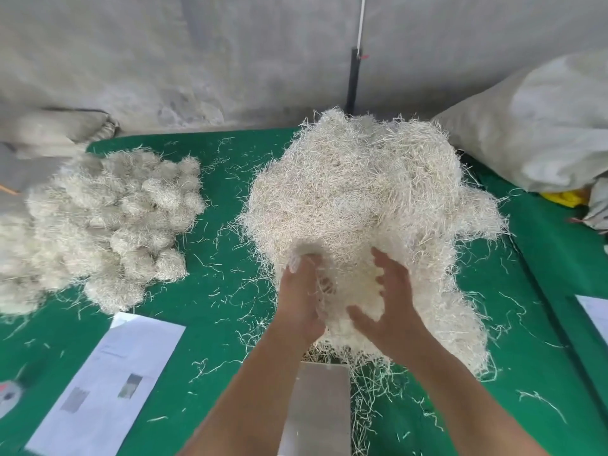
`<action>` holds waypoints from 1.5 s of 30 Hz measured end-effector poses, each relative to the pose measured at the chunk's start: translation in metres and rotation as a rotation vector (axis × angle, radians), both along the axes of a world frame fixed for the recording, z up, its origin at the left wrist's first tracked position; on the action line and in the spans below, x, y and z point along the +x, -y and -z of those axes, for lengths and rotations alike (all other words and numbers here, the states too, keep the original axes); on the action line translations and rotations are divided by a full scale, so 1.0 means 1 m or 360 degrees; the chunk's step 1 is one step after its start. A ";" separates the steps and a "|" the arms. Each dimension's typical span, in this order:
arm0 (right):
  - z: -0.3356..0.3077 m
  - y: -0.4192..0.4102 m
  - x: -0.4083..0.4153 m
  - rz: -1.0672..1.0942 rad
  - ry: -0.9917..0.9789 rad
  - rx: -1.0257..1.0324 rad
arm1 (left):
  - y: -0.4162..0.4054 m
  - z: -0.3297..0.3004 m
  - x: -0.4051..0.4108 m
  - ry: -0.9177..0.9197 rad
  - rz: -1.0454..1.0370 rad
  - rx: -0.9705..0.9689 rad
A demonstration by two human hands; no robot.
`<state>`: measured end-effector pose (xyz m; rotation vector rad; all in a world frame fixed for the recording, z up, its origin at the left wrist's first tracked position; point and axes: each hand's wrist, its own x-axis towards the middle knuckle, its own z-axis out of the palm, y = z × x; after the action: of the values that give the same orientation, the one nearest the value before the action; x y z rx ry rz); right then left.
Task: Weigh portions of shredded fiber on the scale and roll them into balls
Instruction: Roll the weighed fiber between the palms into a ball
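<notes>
The big loose heap of pale shredded fiber (362, 205) on the green-covered desk (214, 258) looks feather-light, springy and tangled, so a portion is best pulled from its near edge, where the left hand (301, 301) and right hand (390, 301) cup a small wad between them, fingers (381, 258) loosely curved around it. The grey metal scale plate (320, 406) sits just below the hands. Finished fiber balls (108, 222) lie well apart at left, white printed paper sheets (112, 383) near them, stray strands everywhere liable to snag.

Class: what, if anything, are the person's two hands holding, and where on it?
Both hands, left hand and right hand, grip a clump of fiber at the near edge of the loose pile.
</notes>
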<state>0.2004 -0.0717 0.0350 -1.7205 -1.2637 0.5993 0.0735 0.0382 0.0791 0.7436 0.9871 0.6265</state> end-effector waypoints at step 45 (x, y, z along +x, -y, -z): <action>-0.009 -0.075 0.036 0.0186 0.0810 -0.0494 | -0.041 0.003 -0.025 -0.0500 0.1081 0.0966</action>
<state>0.2364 0.0038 0.0436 -2.2879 -1.4537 0.3047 0.0484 0.0794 0.0758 1.6655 0.7472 0.1978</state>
